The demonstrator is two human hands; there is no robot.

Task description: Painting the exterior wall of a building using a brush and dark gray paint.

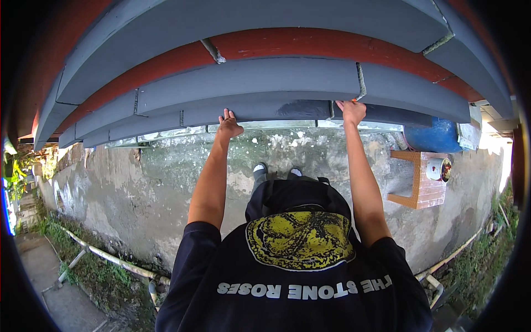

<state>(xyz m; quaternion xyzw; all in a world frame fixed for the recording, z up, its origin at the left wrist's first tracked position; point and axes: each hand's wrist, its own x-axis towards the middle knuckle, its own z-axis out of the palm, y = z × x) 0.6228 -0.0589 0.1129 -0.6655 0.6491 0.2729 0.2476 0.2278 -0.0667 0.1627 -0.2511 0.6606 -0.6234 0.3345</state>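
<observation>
Before me stands a wall of long grey-painted ledges (249, 83), with a red band (298, 43) between them and rough upright joints crossing them. My left hand (229, 124) rests with spread fingers against the lower grey ledge and holds nothing. My right hand (352, 112) is raised to the wall near a joint (361, 81); its fingers are bent around a small object whose orange tip shows at the joint's lower end. The rest of that object is hidden by the hand. A darker, wet-looking patch (303, 108) lies on the lower ledge between my hands.
At the right, a brown patterned stool or small table (429, 199) bears a white tub (434, 169). A blue plastic drum (433, 135) lies beside the wall. Stained concrete ground (137, 199) is underfoot. Behind me run pale pipes (120, 261) along a strip of weeds (99, 282).
</observation>
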